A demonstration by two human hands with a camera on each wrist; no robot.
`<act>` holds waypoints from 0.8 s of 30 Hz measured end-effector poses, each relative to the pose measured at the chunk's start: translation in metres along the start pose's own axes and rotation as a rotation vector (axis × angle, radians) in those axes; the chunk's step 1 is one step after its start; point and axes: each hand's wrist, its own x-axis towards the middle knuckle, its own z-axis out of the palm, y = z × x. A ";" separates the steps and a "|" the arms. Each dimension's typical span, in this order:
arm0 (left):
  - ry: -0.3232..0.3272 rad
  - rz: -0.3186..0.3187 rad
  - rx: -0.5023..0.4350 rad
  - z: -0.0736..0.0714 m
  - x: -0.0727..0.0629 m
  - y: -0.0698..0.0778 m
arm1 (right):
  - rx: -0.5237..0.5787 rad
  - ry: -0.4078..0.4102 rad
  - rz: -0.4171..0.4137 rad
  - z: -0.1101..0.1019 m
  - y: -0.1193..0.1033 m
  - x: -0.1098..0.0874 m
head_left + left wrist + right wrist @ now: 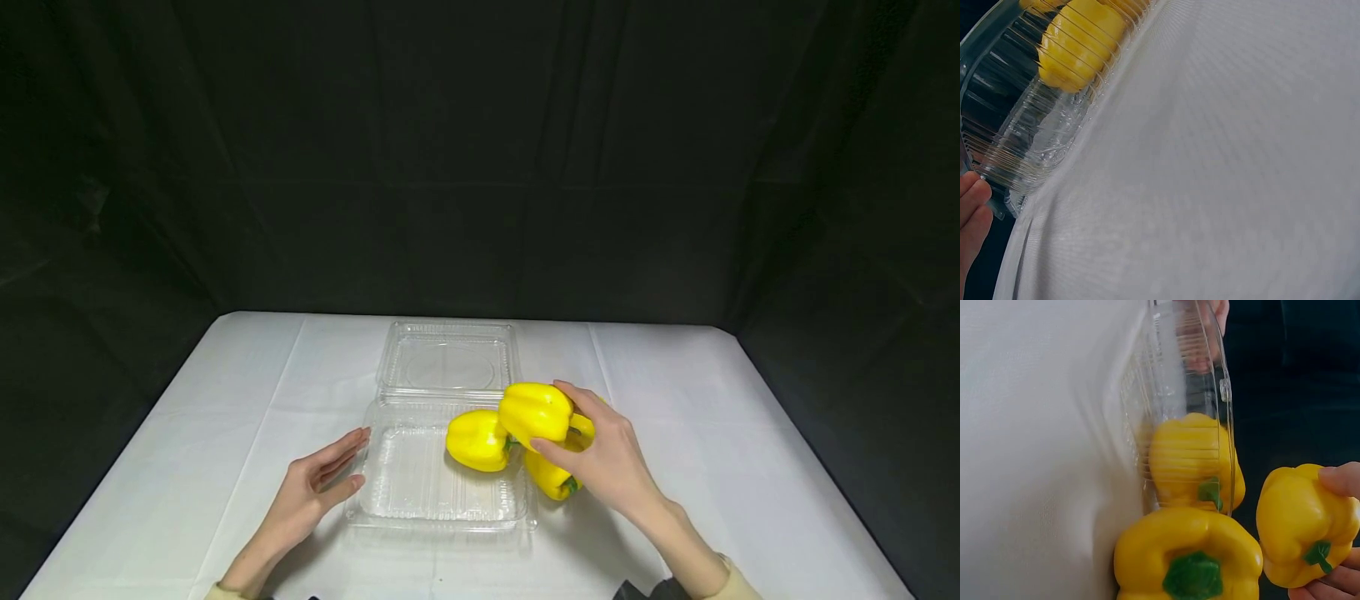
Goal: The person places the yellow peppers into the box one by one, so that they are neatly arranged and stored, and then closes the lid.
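My right hand (pixel 611 454) grips a yellow bell pepper (pixel 534 411) between thumb and fingers, raised near the right side of a clear plastic clamshell box (pixel 405 492). In the right wrist view the held pepper (pixel 1304 519) shows its green stem. Another yellow pepper (pixel 477 442) lies inside the box's base, toward the right. More yellow peppers (pixel 549 477) sit on the table just right of the box, partly hidden by my right hand. My left hand (pixel 307 492) is at the box's left side, fingers loosely bent and fingertips right at the rim.
The box's lid (pixel 450 362) lies folded back on the far side, joined to the base. A white cloth (pixel 247 400) covers the table. Dark curtains (pixel 480 167) stand behind it and along both sides.
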 end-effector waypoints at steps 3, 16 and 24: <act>-0.001 -0.005 0.003 0.000 0.000 0.000 | 0.007 0.006 -0.010 0.002 -0.001 0.000; 0.001 -0.001 0.003 0.000 0.001 0.001 | 0.056 -0.012 -0.013 0.011 -0.009 0.003; -0.001 0.000 0.002 0.000 0.001 0.001 | 0.047 -0.030 -0.014 0.017 -0.015 0.003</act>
